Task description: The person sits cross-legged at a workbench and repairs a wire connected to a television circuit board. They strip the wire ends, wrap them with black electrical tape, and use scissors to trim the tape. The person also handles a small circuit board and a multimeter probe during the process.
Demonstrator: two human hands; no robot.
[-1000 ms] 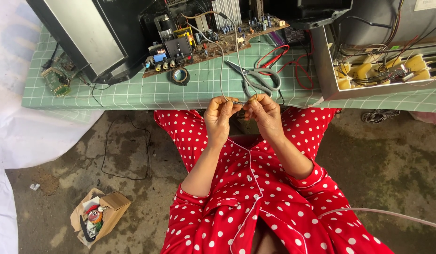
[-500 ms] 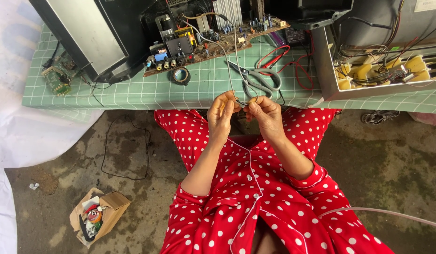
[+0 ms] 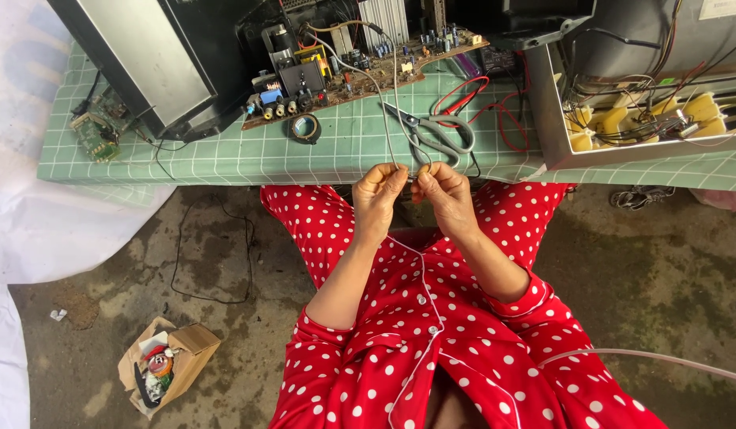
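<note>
**Q:** State the condition of both hands.

**A:** My left hand (image 3: 378, 193) and my right hand (image 3: 443, 191) are raised side by side just below the near edge of the tabletop (image 3: 225, 155). Each is pinched closed, thumb against forefinger, on a thin grey wire (image 3: 389, 119). The fingertips of the two hands nearly touch.

**Q:** Where does the wire run?

**A:** From my fingers it rises toward 12 o'clock, crosses the tabletop and reaches the circuit board (image 3: 360, 67). Its far end is lost among the components; I cannot tell where it is attached.

**Q:** How far along is the work?

**A:** My judgement: mid-step. The wire end is in hand and is being worked between the fingertips, possibly twisted or stripped; the detail is too small to confirm. No joint or finished connection is visible.

**Q:** What lies close by?

**A:** The scissors (image 3: 435, 135) lie closed on the tabletop at 12 o'clock from my right hand, near but untouched. A roll of black tape (image 3: 305, 127) rests at 11 o'clock from my left hand, also untouched. Red leads (image 3: 495, 107) loop at 1 o'clock.
</note>
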